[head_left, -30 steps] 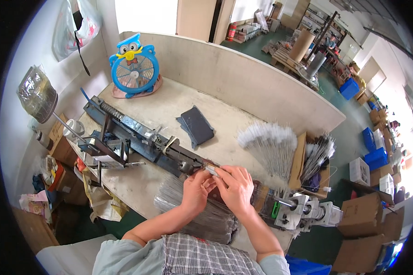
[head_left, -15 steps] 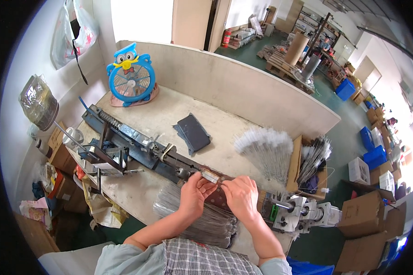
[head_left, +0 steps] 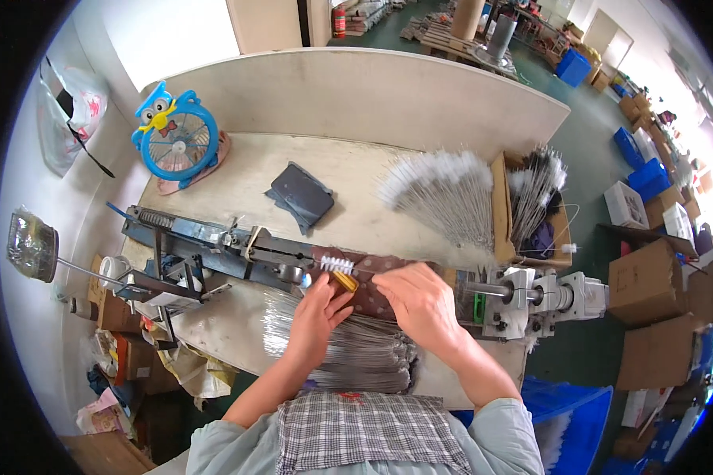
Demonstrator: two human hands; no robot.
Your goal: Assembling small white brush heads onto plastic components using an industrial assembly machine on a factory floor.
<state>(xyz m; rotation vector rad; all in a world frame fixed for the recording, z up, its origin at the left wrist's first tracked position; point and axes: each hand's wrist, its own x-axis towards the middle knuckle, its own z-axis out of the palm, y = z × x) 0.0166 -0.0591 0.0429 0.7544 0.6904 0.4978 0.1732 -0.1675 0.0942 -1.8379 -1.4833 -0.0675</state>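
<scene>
In front of me a small brush with white spiral bristles (head_left: 336,265) lies level above a dark spotted cloth. My right hand (head_left: 421,301) has its fingertips pinched at the wire end of this brush. The wire itself is barely visible. Just below the bristles, my left hand (head_left: 318,315) is closed with a small yellow piece (head_left: 345,281) at its fingertips; its kind is unclear. Beside the left fingers is the metal end of a long bench fixture (head_left: 273,255). A thick bundle of thin metal wires (head_left: 356,356) lies under my wrists.
White-tipped wire brushes (head_left: 443,190) fan out at the back right, beside a cardboard box (head_left: 502,210) holding more. A motor-like shaft unit (head_left: 542,299) stands at the right. A dark flat pad (head_left: 301,198) and a blue fan (head_left: 180,142) are farther back.
My view has turned, shifting the bench. The white bristles now show plainly between my hands, with the yellow piece below them. My right hand has drawn slightly away from the left.
</scene>
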